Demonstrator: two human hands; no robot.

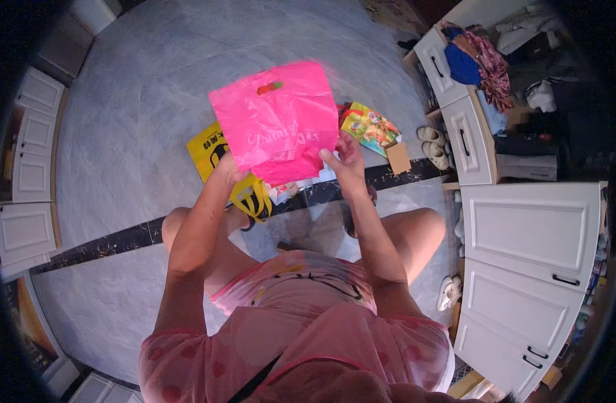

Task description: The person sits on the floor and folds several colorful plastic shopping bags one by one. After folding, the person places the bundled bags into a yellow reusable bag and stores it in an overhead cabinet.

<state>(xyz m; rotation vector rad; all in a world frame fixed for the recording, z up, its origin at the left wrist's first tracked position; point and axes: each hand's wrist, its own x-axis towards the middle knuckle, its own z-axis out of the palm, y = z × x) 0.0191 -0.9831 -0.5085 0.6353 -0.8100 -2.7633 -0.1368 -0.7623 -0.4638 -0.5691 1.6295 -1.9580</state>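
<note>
A bright pink plastic carrier bag [277, 121] with a punched handle hole is held up between both hands. My left hand [230, 167] grips its lower left edge. With the thumb raised, my right hand [345, 157] holds its lower right side; the fingertips are partly hidden. Beneath lies a yellow bag [204, 151] with black print, its yellow strap handles [257, 199] towards my feet. Right of the pink bag, a colourful yellow and green printed bag [371, 126] rests on the floor beside a small brown cardboard piece [398, 157]. Some white printed items show partly under the pink bag.
A black marble strip [111, 249] crosses the grey tiled floor. White cabinets [529, 226] stand at the right, with beige clogs [432, 146] and white shoes [448, 293] at their base. Clothes [489, 70] lie on the drawer unit. More white cabinets [33, 176] line the left.
</note>
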